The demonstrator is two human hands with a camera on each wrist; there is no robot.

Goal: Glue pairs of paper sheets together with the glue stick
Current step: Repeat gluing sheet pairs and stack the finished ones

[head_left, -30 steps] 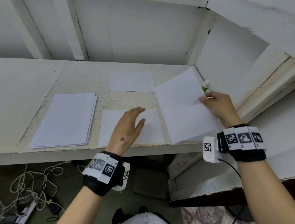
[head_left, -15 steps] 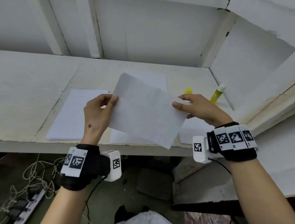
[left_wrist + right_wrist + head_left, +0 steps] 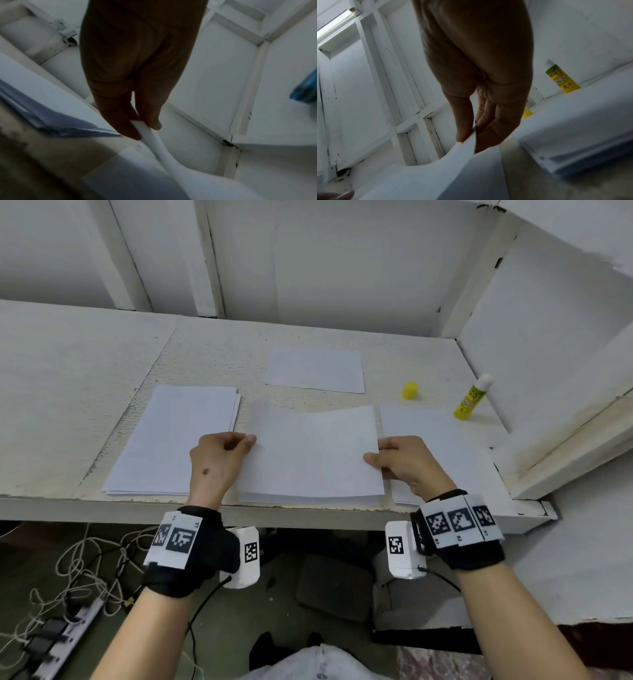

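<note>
both hands pinch one paper sheet [image 3: 311, 453] over the shelf [image 3: 68, 392]: left hand [image 3: 219, 460] on its left edge, right hand [image 3: 407, 463] on its right. sheet underside hidden. glue stick [image 3: 472, 398] stands uncapped far right.

hidden: right stack [image 3: 445, 446] near corner behind right hand [image 3: 407, 463] | blurred: glue stick [image 3: 472, 398] label unreadable

Left hand [image 3: 219, 460] and right hand [image 3: 407, 463] pinching middle sheet [image 3: 311, 453] by its edges, glue stick [image 3: 472, 398] uncapped, yellow cap [image 3: 409, 390] nearby
</note>
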